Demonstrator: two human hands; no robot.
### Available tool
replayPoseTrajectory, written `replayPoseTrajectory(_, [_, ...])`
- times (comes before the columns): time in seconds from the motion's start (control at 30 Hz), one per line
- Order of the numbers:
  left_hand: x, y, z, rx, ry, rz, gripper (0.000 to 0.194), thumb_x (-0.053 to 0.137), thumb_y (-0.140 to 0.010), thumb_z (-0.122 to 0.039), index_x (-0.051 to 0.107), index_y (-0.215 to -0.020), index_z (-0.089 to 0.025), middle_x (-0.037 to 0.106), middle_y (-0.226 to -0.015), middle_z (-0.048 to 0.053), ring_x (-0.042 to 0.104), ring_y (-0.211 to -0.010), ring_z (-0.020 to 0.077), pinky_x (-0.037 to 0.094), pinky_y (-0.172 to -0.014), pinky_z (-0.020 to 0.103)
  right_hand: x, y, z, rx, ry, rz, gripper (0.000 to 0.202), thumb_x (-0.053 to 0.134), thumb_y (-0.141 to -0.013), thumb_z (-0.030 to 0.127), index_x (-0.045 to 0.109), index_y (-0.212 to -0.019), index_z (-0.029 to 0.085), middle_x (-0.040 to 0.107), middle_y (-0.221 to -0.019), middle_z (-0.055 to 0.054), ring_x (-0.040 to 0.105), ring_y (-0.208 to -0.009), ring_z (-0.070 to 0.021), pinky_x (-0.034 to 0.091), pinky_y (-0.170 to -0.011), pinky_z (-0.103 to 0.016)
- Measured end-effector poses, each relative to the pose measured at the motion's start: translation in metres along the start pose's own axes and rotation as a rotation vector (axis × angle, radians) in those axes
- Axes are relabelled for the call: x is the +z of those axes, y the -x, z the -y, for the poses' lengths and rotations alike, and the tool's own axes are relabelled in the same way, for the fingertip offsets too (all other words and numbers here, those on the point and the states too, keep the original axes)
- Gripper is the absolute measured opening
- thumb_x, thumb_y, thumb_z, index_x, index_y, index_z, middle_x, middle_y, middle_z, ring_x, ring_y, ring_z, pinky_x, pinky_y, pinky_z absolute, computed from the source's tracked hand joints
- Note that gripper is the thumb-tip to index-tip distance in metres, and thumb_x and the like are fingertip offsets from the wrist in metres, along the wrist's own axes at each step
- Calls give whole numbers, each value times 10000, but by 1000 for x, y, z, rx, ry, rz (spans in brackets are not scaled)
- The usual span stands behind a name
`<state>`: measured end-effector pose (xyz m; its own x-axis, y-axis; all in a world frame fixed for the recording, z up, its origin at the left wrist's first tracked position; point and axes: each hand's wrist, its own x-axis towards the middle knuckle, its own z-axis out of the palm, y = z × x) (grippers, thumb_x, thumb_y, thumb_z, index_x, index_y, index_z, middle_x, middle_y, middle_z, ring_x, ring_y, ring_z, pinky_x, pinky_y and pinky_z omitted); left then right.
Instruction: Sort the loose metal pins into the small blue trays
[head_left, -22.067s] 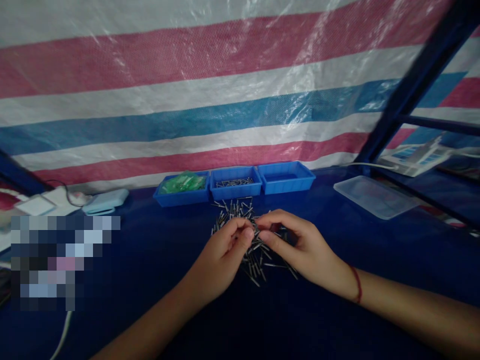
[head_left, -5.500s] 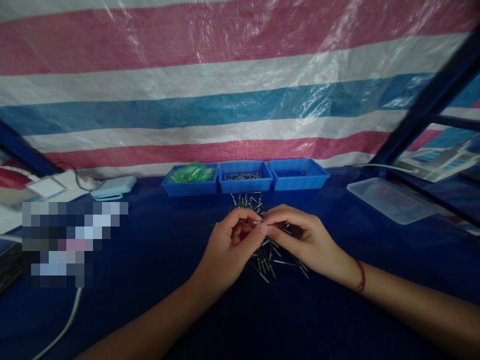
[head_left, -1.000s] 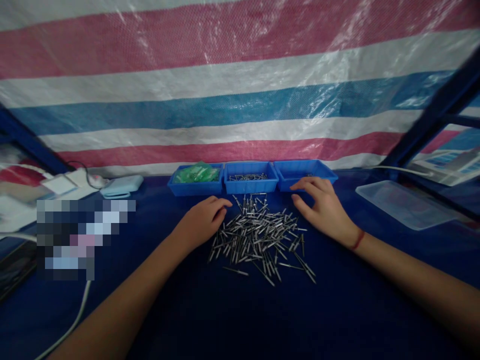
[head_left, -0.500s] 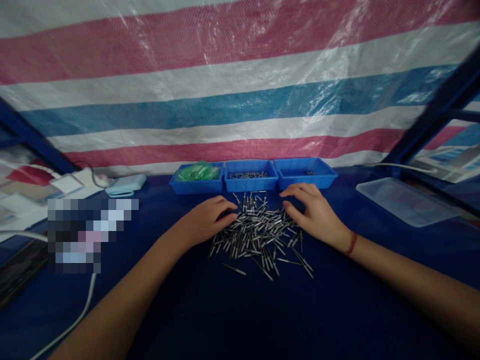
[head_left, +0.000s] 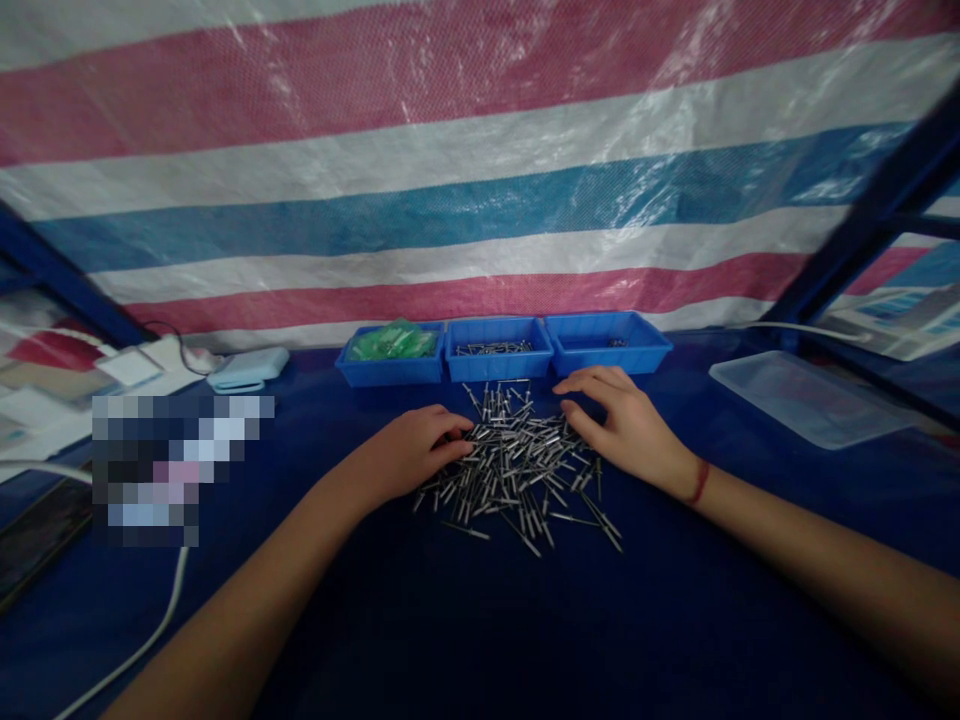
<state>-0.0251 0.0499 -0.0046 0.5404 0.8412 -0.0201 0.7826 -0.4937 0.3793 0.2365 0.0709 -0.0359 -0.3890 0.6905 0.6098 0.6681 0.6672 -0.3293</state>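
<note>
A loose pile of silver metal rivets (head_left: 517, 460) lies on the dark blue table (head_left: 465, 630). At its left edge is my left hand (head_left: 420, 448), thumb and fingers apart, the fingertips touching the pile. My right hand (head_left: 619, 420), with a red string at the wrist, rests at the upper right edge of the pile, its fingers apart. Neither hand visibly holds anything. Behind the pile stand three blue bins: the left bin (head_left: 390, 375) holds a green plastic packet (head_left: 397, 340), the middle bin (head_left: 501, 366) holds rivets, and the right bin (head_left: 611, 357) holds a few small pieces.
A clear plastic lid (head_left: 810, 400) lies at the right. On the left are a light blue case (head_left: 249, 369), a phone (head_left: 37, 530), a white cable (head_left: 174, 600) and a pixelated patch. A striped plastic sheet (head_left: 480, 220) hangs behind the bins.
The fingers of my left hand have bent slightly at the pile's edge. My right hand looks nearly the same. The whole view has shifted a little.
</note>
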Motion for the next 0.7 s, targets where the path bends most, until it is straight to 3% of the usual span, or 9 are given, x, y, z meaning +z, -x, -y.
replayPoseTrajectory(0.2, [0, 2, -2, -4, 26, -23, 224, 477, -865, -238, 647, -993, -168, 646, -873, 35, 589, -764, 155, 421, -682, 254, -5, -4, 3, 91, -27, -19, 147, 524, -813, 193, 643, -898, 180, 667, -926, -65, 587, -899, -215, 439, -842, -406])
replayPoseTrajectory(0.4, [4, 6, -9, -9, -27, -77, 178, 476, -851, -221, 632, -867, -139, 621, -809, 47, 575, -729, 164, 418, -658, 263, -13, -10, 24, 205, -130, -37, 154, 511, -820, 233, 653, -865, 198, 681, -912, -46, 609, -857, -199, 467, -768, -373])
replayPoseTrajectory(0.57, [12, 4, -12, -23, -60, -168, 128, 475, -834, -164, 594, -791, -143, 607, -787, 47, 556, -750, 182, 417, -693, 298, 0, -10, 41, 170, -198, 29, 135, 516, -812, 208, 648, -841, 200, 680, -869, -35, 611, -829, -184, 474, -751, -358])
replayPoseTrajectory(0.7, [19, 0, -14, -107, -73, -325, 133, 437, -875, -205, 559, -843, -166, 609, -839, 49, 532, -812, 212, 402, -741, 358, 11, -6, 46, 94, -247, 15, 121, 530, -810, 172, 640, -856, 195, 674, -874, -32, 600, -854, -173, 460, -796, -354])
